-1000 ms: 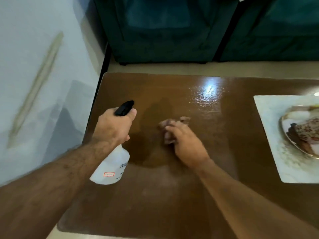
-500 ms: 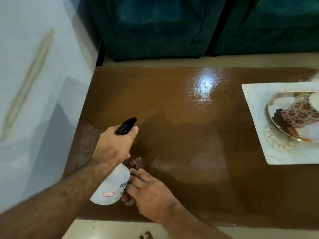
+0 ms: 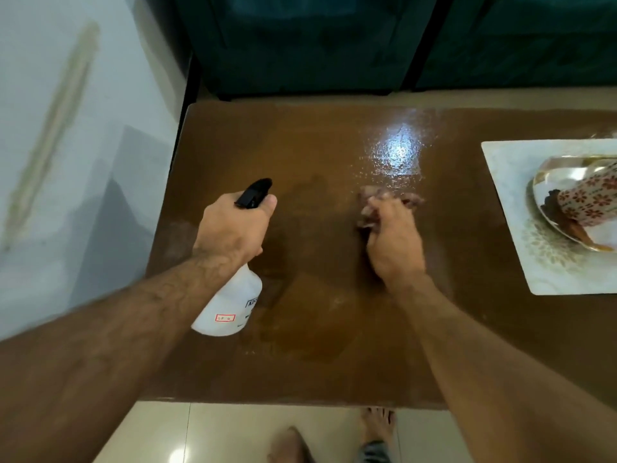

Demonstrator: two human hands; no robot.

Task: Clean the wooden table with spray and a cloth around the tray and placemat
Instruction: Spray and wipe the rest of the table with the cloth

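Note:
My left hand [image 3: 233,227] grips a white spray bottle [image 3: 230,302] with a black nozzle [image 3: 254,192], held above the left part of the brown wooden table [image 3: 300,145]. My right hand [image 3: 394,238] holds a crumpled brownish cloth [image 3: 374,202] against the table's middle. Wet droplets shine on the wood [image 3: 397,152] just beyond the cloth. At the right edge lies a pale placemat [image 3: 510,182] with a shiny tray [image 3: 547,175] on it. A patterned cup [image 3: 591,198] lies on the tray.
A white wall [image 3: 66,162] runs along the table's left side. Dark green furniture [image 3: 300,45] stands behind the far edge. Pale floor tiles [image 3: 160,432] and my bare feet [image 3: 379,426] show below the near edge.
My right hand has swept the cloth from the near edge beside the bottle out to the table's middle. The left hand keeps the bottle in about the same place.

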